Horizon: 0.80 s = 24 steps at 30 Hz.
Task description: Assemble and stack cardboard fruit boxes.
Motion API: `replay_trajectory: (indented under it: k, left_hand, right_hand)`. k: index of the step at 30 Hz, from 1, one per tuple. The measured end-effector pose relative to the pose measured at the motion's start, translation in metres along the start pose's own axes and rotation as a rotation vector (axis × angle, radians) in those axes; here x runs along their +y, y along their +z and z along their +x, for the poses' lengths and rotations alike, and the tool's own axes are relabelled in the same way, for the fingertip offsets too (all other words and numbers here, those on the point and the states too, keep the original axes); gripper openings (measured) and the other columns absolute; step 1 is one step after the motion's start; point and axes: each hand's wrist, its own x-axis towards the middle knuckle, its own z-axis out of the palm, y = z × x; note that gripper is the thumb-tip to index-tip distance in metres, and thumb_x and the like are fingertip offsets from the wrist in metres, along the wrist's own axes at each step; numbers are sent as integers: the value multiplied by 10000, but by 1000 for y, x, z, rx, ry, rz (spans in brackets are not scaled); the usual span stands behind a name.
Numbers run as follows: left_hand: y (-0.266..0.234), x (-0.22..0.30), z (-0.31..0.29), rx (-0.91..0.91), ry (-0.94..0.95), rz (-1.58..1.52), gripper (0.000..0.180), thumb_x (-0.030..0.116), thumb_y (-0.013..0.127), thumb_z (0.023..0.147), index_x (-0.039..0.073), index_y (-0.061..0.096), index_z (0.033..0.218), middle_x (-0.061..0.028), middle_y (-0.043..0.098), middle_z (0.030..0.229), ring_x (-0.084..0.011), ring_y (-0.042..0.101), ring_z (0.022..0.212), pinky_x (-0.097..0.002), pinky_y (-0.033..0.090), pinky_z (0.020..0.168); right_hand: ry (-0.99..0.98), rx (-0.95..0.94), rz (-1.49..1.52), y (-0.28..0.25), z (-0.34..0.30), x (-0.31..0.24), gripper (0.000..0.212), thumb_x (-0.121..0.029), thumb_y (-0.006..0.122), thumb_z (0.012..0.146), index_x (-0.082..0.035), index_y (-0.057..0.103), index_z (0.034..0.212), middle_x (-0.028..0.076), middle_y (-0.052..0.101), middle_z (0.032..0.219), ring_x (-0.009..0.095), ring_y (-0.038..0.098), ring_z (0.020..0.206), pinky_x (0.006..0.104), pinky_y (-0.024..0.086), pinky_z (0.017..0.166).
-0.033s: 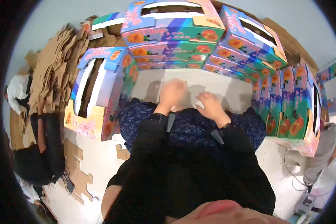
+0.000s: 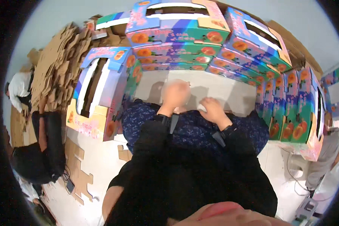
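Observation:
My left hand [image 2: 176, 93] is above the floor between several stacks of printed fruit cartons, just beyond my lap. It is too blurred to make out its fingers or anything in them. To its right, near my knee, my right hand [image 2: 213, 109] is held low with its fingers loosely bent and the thumb apart. Nothing shows in its grasp. Dark patterned cloth [image 2: 192, 126] covers my lap under both wrists. The nearest carton on the left [image 2: 97, 90] has a long slot in its top; facing my hands is a stack topped by another slotted carton [image 2: 177, 28].
More cartons stand at the right [image 2: 290, 101] and back right [image 2: 256, 41]. Flattened brown cardboard [image 2: 54, 71] is piled at the left, with cut-out cardboard pieces [image 2: 77, 173] on the floor. A person in dark clothes [image 2: 37, 158] is at the left, another in grey [image 2: 322, 158] at the right.
My right hand's fingers were more stretched out and are now more bent. The surroundings have shifted slightly to the right in the picture. My left hand stays in about the same place.

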Motion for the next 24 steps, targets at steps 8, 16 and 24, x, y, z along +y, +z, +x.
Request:
replay_trajectory:
  k: [8,16,24]
  left_hand:
    - [-4,-3,-5,122,74,-8,161,170,590,858,19,644,842,-137,630,775,-293,609,731,-368,471,673]
    - [8,-18,-9,119,106,47,140,154,606,857,20,641,875,-111,642,820,-234,618,719,-329,479,649]
    - [32,-20,-19,-239,39,123,236,253,611,848,29,661,794,-111,648,759,-250,622,669,-345,482,592]
  right_hand:
    - [137,-487,36,43,-7,9,327,-289,470,879,-34,626,1011,192,624,1048,389,566,999,476,448,854]
    - [181,-574,-65,48,1,-8,298,-146,495,790,-31,639,1023,185,646,1036,345,619,974,438,493,820]
    - [95,-475,-68,48,-7,-12,325,-172,494,797,-28,598,1068,195,649,973,363,620,923,448,487,802]
